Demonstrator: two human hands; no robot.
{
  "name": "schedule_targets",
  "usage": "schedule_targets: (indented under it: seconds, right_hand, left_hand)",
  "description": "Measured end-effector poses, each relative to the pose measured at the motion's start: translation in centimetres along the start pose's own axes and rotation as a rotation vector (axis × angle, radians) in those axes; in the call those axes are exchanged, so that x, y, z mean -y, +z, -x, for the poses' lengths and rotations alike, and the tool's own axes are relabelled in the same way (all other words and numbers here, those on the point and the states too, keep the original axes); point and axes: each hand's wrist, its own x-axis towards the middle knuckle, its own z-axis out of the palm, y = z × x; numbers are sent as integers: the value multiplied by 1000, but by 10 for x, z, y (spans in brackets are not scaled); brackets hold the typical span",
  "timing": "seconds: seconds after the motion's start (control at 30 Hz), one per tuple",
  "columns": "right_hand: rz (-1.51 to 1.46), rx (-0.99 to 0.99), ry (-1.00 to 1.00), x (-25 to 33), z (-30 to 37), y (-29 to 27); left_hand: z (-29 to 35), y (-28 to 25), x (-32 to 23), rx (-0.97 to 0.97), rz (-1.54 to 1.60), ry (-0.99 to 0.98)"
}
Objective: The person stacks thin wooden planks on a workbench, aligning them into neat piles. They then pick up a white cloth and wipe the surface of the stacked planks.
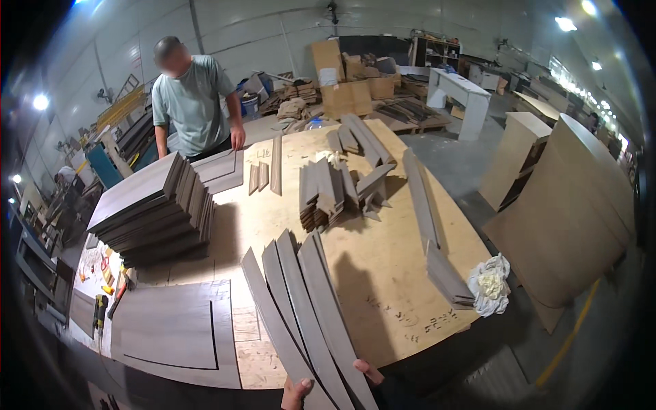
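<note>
Several long grey-brown wooden trim strips (324, 294) with angled ends fan out over the front edge of the plywood-topped table (369, 273). My left hand (296, 394) is closed round the near end of the strips on their left side. On the opposite side, my right hand (369, 371) grips the rightmost strip near its lower end. A flat grey panel (171, 328) with a dark L-shaped groove or line lies left of the strips. Beyond their far ends, a stack of shorter mitred strips (321, 195) rests mid-table.
A tall panel stack (154, 205) stands at left, near a yellow-black power tool (100, 311). Long strips (417, 191) and crumpled white plastic (490, 285) lie along the right side. Another person (195, 102) stands at the far left, hand by a panel. Curved brown boards (567, 219) stand right.
</note>
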Motion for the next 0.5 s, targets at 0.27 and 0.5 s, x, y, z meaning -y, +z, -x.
schedule_targets:
  seconds: [0.27,0.5]
  right_hand:
    - [-68,63,205,-36,-37,27]
    - [234,-152,110,23,-49,54]
  left_hand:
    - [-27,-63,14,16,-53,-103]
    - [-44,-65,4,20,-97,-55]
